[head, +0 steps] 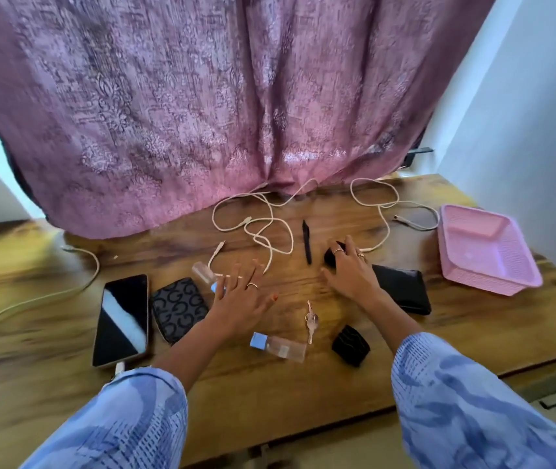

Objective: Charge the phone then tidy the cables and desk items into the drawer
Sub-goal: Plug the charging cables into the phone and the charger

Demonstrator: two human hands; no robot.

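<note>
Fingers of the right hand (pixel 351 269) curl over a small black object (pixel 332 257) on the wooden desk (pixel 270 384), though whether they actually clamp it cannot be told. Beside it, the left hand (pixel 239 296) lies spread and flat, its fingertips reaching a white cable (pixel 270 231) tangled near the pink curtain (pixel 202 113). At the desk's left, the phone (pixel 122 319) rests face up with a charging cable (pixel 33 299) plugged into its near end. A patterned wallet (pixel 178 308) sits just beside the phone. A black pen (pixel 306 242), keys (pixel 311 321), a clear bottle (pixel 278 346), a black wallet (pixel 401 289) and a second white cable (pixel 381 211) lie scattered. A pink basket (pixel 486 248) stands at the right edge.
</note>
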